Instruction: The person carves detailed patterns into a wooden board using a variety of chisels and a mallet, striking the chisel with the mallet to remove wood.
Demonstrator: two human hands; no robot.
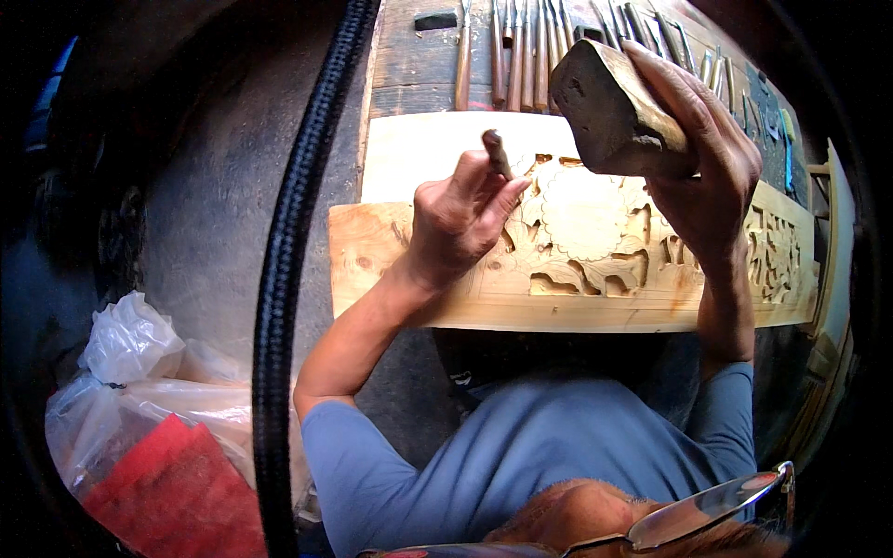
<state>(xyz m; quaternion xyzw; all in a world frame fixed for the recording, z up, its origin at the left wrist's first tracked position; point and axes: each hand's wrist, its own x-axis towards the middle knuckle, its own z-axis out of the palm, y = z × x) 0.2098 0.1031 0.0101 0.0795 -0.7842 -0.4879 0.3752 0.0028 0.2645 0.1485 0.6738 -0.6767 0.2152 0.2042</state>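
Observation:
My left hand (456, 219) is closed around a carving chisel, whose wooden handle (497, 153) sticks up past the fingers; the blade is hidden below the hand. Raised over the right part of the work, my right hand (712, 158) grips a dark, worn wooden mallet (619, 116), a thick block with rounded corners. Under both hands lies a pale wooden board (372, 246) with cut-out openings and a scalloped round outline (581, 214) in its middle. The mallet is apart from the chisel handle.
Several chisels (512, 65) with wooden handles lie in a row along the bench's far side, beside a small dark block (435, 20). Clear plastic bags (139, 353) and a red cloth-like piece (181, 493) are at lower left. A dark braided cord (279, 307) crosses the view.

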